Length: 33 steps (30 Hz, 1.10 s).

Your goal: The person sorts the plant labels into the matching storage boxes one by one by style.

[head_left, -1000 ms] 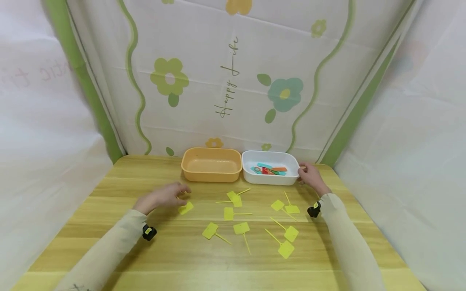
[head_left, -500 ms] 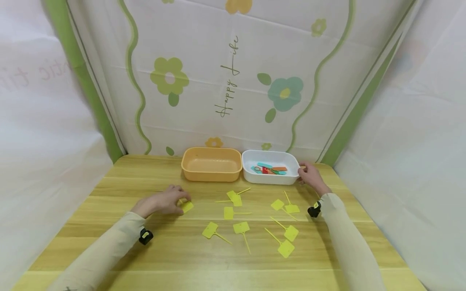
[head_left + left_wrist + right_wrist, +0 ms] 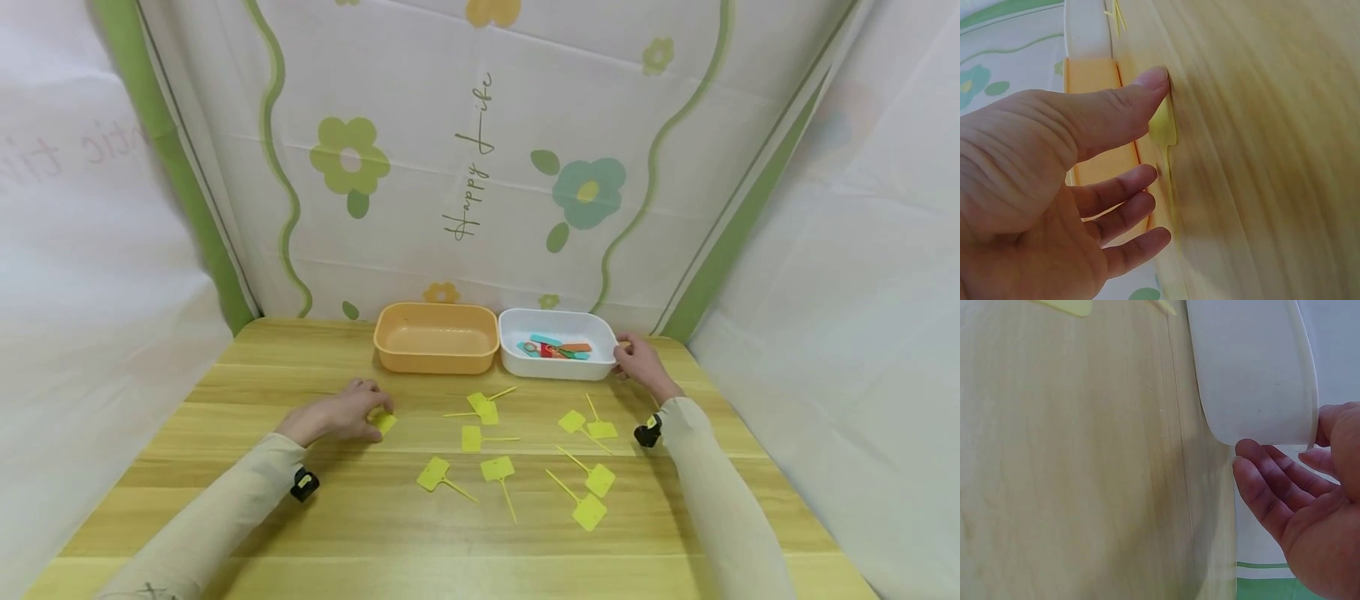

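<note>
My left hand (image 3: 341,414) is low over the table at left, its thumb and fingertips around the edges of a yellow plant tag (image 3: 385,422). In the left wrist view the thumb lies against the plate of that tag (image 3: 1163,128); the index finger is hidden behind it, and the other fingers are loosely bent. At the back right, my right hand (image 3: 640,365) grips the end of a white plastic bin (image 3: 558,369) at its rim. The right wrist view shows bent fingers (image 3: 1266,481) against the bin's outer wall. Inside the bin lie several blue, orange and red flat pieces (image 3: 551,350).
An orange bin (image 3: 437,364) stands left of the white one, side by side at the table's back edge. Several more yellow plant tags (image 3: 471,439) lie scattered across the middle and right of the wooden table (image 3: 450,546). A printed curtain (image 3: 420,108) hangs behind.
My left hand has come down onto the yellow plant tag, and its fingers and thumb have closed in around it. The right hand stays on the white bin.
</note>
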{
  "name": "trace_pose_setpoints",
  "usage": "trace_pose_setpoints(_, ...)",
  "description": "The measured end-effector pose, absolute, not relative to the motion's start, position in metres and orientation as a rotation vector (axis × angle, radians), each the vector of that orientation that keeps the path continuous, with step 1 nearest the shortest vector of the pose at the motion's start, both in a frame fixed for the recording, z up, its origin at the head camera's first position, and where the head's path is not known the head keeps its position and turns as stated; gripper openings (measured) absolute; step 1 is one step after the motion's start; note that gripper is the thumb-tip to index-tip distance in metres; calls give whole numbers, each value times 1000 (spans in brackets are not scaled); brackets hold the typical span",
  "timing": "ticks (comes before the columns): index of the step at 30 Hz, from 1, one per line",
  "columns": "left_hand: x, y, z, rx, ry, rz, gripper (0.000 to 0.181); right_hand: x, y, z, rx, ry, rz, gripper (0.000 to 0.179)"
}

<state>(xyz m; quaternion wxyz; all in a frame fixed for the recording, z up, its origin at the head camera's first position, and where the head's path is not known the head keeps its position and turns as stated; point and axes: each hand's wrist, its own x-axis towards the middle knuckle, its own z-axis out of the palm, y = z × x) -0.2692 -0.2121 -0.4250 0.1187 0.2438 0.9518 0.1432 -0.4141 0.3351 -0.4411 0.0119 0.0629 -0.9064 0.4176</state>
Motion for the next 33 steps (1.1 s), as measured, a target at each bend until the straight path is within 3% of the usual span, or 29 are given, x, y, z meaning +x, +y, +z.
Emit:
trace_pose_setpoints(18, -272, -212, -429, 681, 2812, 537, 38, -413, 333, -443, 174, -2834, 1282, 45)
trace_pose_setpoints(33, -281, -198, -421, 852, 3001, 615, 24, -412, 334, -442, 171, -2839, 1278, 45)
